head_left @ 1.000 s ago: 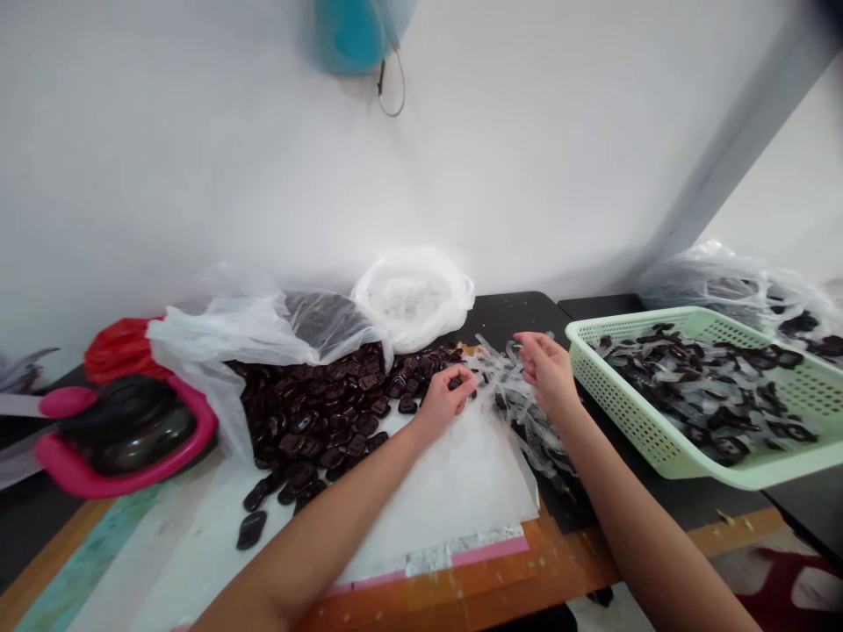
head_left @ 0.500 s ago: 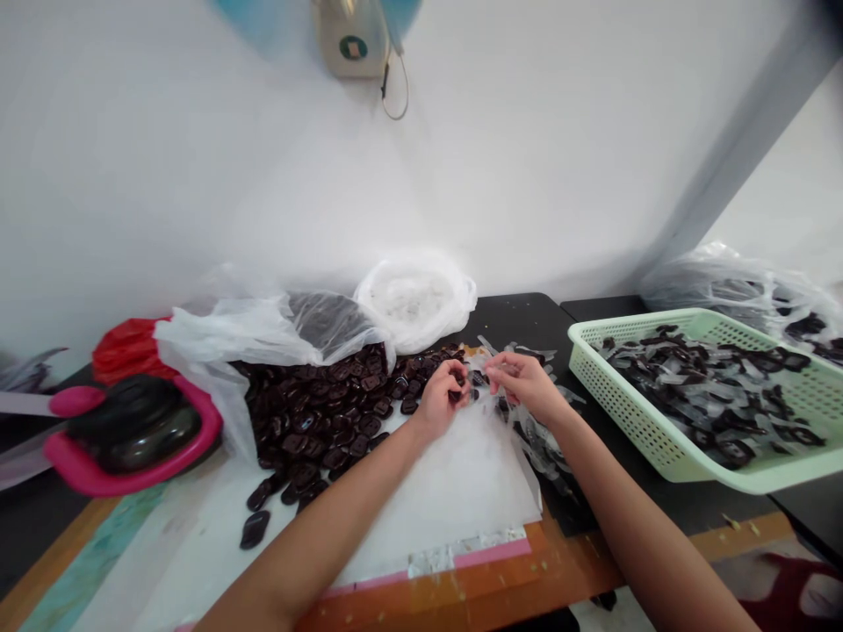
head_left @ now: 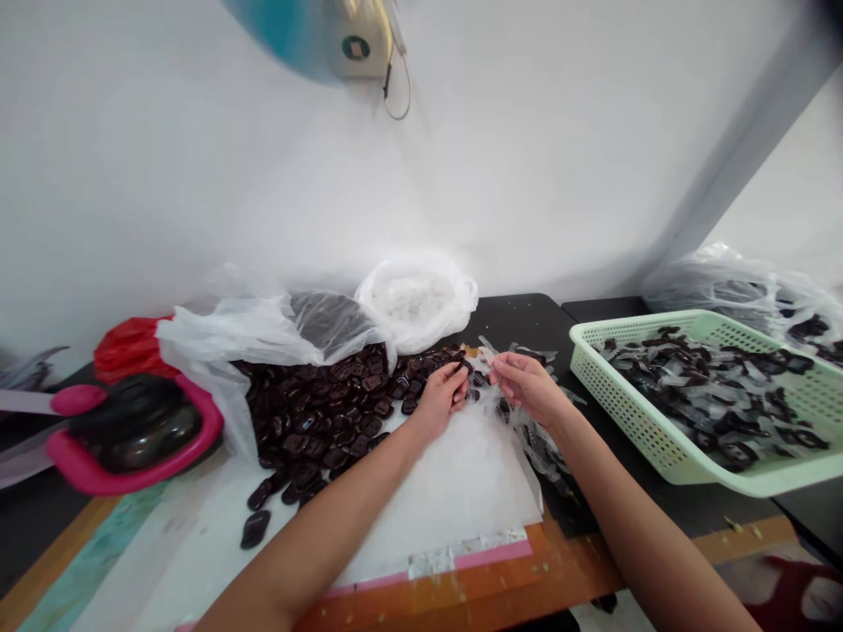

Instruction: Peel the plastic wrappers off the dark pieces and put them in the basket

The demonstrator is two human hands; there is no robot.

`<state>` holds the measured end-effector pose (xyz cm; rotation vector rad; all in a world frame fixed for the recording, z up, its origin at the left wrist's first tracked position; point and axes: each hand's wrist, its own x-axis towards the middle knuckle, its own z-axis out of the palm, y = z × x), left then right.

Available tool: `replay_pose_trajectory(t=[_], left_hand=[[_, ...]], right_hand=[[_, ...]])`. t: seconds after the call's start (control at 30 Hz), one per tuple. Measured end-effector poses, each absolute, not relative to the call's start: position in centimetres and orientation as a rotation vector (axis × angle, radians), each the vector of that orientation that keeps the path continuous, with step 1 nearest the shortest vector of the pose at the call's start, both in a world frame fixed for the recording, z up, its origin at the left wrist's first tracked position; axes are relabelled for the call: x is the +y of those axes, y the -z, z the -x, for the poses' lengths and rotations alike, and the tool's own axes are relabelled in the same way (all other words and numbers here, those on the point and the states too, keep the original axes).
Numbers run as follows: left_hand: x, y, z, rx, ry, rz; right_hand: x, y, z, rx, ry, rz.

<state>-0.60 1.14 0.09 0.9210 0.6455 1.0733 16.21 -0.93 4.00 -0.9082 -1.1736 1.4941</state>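
My left hand is closed, with a small glossy dark-brown piece held at its thumb and fingertips. Just to the right, my right hand has its thumb and fingers pinched together; what lies between them is too small to make out, though something translucent shows by the tips. A heap of similar flat, rounded dark pieces spreads to the left of my hands on a white sheet. Clear plastic strips or sleeves, some with dark pieces among them, lie under and beside my right hand.
At right stands a pale green perforated basket holding dark pieces mixed with clear plastic. Behind are a white bag-lined bowl and a translucent bag. A pink-rimmed dark object and red bag sit left. A fan hangs above.
My left fingers have turned and closed further, bringing the dark piece up to the fingertips. My right hand has shifted slightly, its fingers pinched more tightly.
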Motion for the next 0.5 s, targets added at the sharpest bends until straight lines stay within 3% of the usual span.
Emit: replay_pose_trajectory(t=[0.5], left_hand=[[1.10, 0.09, 0.52, 0.633, -1.130, -0.902]], right_hand=[[-1.18, -3.98, -15.48, -1.249, -1.404, 1.021]])
